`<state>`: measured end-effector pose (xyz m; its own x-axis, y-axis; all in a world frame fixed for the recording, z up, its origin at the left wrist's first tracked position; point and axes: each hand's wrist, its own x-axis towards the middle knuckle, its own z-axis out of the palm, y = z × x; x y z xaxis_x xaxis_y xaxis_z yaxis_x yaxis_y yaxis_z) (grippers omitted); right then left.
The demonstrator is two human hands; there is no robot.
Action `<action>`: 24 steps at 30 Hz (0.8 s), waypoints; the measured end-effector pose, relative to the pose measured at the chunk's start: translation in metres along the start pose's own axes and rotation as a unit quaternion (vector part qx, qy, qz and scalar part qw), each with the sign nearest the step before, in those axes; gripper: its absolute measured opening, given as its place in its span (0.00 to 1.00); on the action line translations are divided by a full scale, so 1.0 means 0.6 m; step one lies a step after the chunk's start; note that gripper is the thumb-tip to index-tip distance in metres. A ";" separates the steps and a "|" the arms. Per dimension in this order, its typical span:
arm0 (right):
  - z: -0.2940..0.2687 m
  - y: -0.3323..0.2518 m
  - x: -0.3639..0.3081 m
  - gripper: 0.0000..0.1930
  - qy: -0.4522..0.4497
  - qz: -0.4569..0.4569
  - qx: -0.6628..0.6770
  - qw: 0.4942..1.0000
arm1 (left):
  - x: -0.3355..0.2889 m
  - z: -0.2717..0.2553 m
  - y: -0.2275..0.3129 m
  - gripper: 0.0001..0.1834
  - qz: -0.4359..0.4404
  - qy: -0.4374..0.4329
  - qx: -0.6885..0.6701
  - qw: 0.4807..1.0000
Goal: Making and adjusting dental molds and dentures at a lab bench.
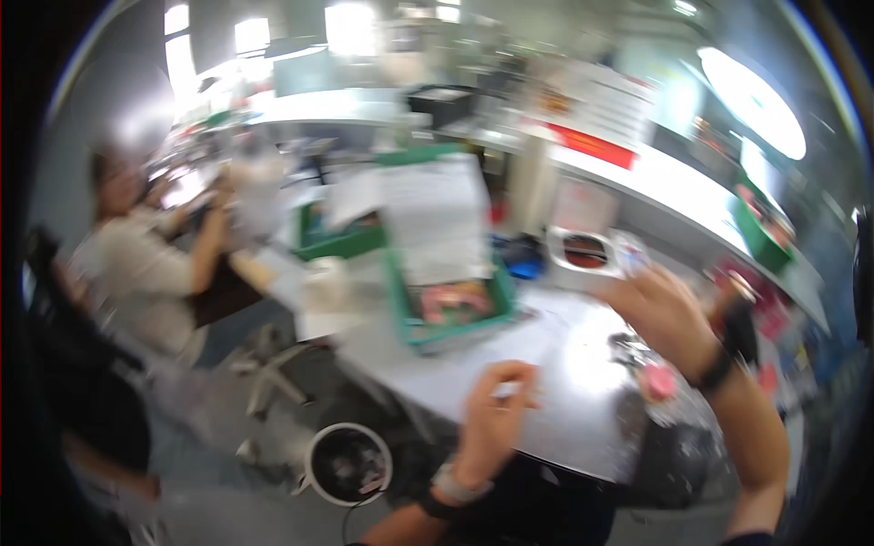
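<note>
My left hand (496, 419) is above the near edge of the white worktable (555, 364), its fingers curled together. A small whitish patch shows between thumb and fingers, too blurred to name. My right hand (663, 320) reaches over the right part of the table, beside a white open-topped box (581, 253) with dark contents. Motion smears its fingertips, and I cannot see whether they hold anything. Below that hand lie a pink round thing (656, 383) and some small shiny pieces (628, 348).
A green bin (428, 340) with pink pieces and a paper sheet (435, 218) stands left of centre, another green bin (341, 244) behind it. A white bucket (314, 464) is on the floor. A person (146, 264) sits at left. A shelf (665, 200) runs at right.
</note>
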<state>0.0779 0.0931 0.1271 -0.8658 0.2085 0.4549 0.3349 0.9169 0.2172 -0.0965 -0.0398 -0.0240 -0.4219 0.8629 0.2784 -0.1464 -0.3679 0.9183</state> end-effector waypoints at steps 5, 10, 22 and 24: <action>0.104 0.154 0.019 0.15 -0.055 0.049 -0.031 0.997 | -0.004 0.011 -0.016 0.07 -0.020 0.022 -0.015 0.999; 0.140 0.183 0.019 0.17 -0.058 0.078 0.007 0.995 | -0.012 -0.009 -0.010 0.20 0.013 0.009 0.039 0.999; -0.026 -0.026 -0.169 0.31 -0.002 0.251 0.112 0.962 | -0.020 -0.421 0.241 0.31 0.284 0.482 0.076 0.825; -0.039 -0.024 -0.261 0.40 -0.035 0.349 0.169 0.921 | -0.008 -0.420 0.221 0.29 0.281 0.458 0.095 0.838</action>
<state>0.2170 0.0394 0.0728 -0.5094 0.7978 0.3226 0.6941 0.6025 -0.3940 -0.3392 -0.1801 0.0253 -0.8992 -0.0884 0.4286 0.4138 -0.4907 0.7668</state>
